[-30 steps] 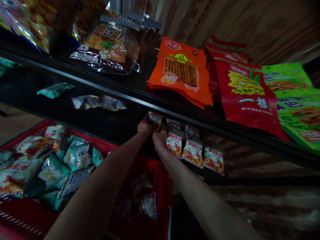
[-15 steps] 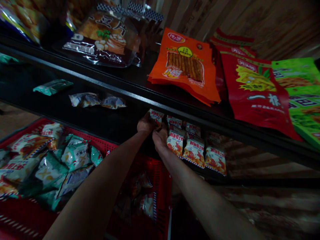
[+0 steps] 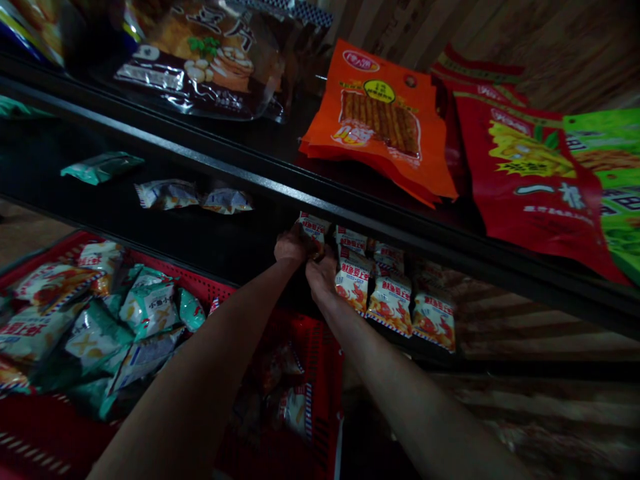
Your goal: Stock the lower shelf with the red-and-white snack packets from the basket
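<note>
Between my two hands a small white-and-red snack bag (image 3: pixel 313 228) stands on the lower black shelf (image 3: pixel 220 248). My left hand (image 3: pixel 291 245) is closed on its left side, and my right hand (image 3: pixel 321 270) grips its lower right part. My fingertips are partly hidden in the dim light. Directly right of my right hand, several matching snack bags (image 3: pixel 353 280) stand in rows. Farther left on the same shelf lie two blue-white packets (image 3: pixel 167 194) and a green packet (image 3: pixel 101 167).
Below my arms is a red basket (image 3: pixel 30 427) heaped with small snack bags (image 3: pixel 150 303). The upper shelf's edge (image 3: pixel 250 179) runs close above my hands. On it sit a brown bag (image 3: pixel 200 67), an orange bag (image 3: pixel 380 127), red bags (image 3: pixel 530 180) and green bags (image 3: pixel 615 193).
The camera view has shifted slightly, so the upper shelf's bags sit higher and farther right. Both hands stay on the same small snack bag, with almost no movement.
</note>
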Demonstrator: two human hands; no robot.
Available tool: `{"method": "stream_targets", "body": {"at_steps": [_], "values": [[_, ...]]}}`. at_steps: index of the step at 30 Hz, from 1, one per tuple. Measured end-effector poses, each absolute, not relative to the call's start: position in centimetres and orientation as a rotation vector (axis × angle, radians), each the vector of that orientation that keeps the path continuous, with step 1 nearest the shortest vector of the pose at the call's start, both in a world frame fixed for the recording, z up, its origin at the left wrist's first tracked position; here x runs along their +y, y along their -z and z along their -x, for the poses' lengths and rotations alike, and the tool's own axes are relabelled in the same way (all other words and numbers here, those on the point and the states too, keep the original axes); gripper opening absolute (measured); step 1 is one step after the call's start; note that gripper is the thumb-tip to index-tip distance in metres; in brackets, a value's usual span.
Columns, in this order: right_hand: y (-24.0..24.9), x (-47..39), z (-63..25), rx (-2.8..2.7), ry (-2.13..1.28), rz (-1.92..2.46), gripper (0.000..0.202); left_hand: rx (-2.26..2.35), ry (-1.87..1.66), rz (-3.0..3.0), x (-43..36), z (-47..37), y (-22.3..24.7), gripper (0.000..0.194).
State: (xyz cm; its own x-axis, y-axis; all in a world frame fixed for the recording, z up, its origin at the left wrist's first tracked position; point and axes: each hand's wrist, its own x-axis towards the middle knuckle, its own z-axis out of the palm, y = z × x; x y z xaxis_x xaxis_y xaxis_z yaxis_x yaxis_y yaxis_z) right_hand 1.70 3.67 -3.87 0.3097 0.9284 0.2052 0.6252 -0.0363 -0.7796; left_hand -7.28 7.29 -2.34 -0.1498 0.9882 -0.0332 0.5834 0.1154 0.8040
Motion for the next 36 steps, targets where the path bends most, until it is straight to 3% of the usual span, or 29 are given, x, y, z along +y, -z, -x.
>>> {"method": "stream_targets", "body": {"at_steps": [8, 14, 20, 29, 33, 36], "values": [[3.4, 3.4, -1.2, -1.342, -0.485, 1.791, 0.045, 1.805, -0.921, -1.53, 7.3, 7.5, 2.5, 0.043], [2.7, 2.8, -0.9, -1.277, -0.546, 1.884, 0.059, 1.75, -0.945, -1.522, 7.1, 7.9, 1.9, 0.043], [2.7, 1.2, -0.6, -1.311, -0.518, 1.779, 0.061, 1.84, -0.929, -1.518, 5.6, 8.5, 0.5, 0.031], [2.7, -10.3, -0.9, -1.578, -0.565, 1.463, 0.053, 1.836, -1.181, -1.491, -6.6, 9.9, -0.6, 0.03], [3.9, -15.7, -2.8, -1.774, -0.701, 1.809, 0.044, 1.926, -0.883, -1.406, -15.1, 8.8, 1.2, 0.033], [4.9, -18.5, -4.0, -2.221, -1.09, 2.152, 0.039, 1.799, -0.177, -1.518, -20.1, 7.8, 4.2, 0.033]]}}
